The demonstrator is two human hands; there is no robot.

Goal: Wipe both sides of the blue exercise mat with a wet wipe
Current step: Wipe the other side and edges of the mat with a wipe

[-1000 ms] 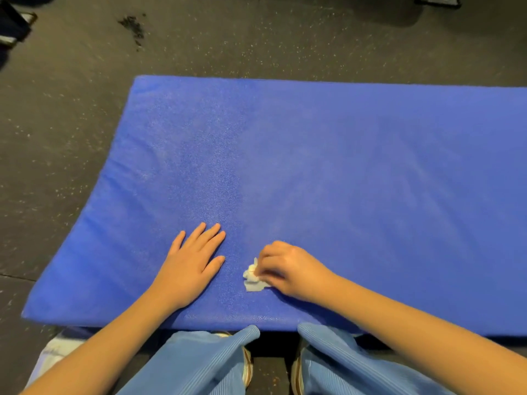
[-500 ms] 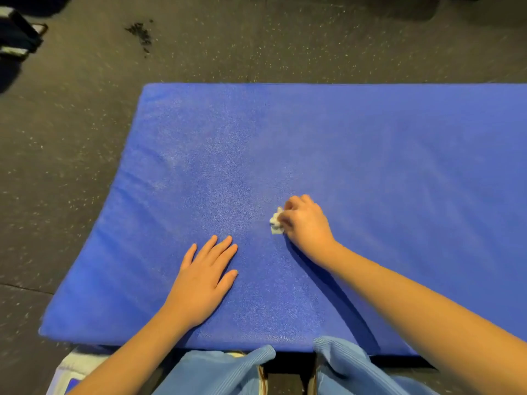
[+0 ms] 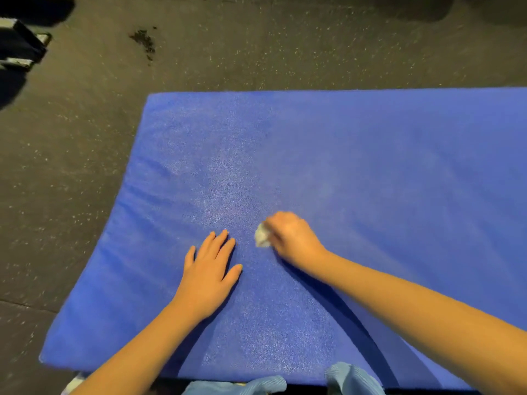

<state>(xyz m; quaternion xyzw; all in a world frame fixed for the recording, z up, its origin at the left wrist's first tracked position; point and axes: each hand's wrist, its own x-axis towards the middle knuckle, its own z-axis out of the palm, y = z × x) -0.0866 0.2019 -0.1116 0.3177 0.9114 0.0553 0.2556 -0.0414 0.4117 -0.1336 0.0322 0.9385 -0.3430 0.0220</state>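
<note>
While the wipe works the top face: the blue exercise mat [image 3: 356, 172] lies flat on the speckled dark floor [image 3: 242, 52].
Step in hand: wiping the upper side; the underside awaits a flip.
Right hand [image 3: 291, 238]: fingers closed around the bunched wet wipe [image 3: 261, 237], pressed to the mat.
Left hand [image 3: 209, 269]: open, palm flat, bracing at the wipe's 8 o'clock.
Next move: likely strokes toward 3 o'clock, across the unwiped stretch.
Surroundings: a dark smudge [image 3: 142, 41] on the floor at 11 o'clock; nothing blocks the mat.
</note>
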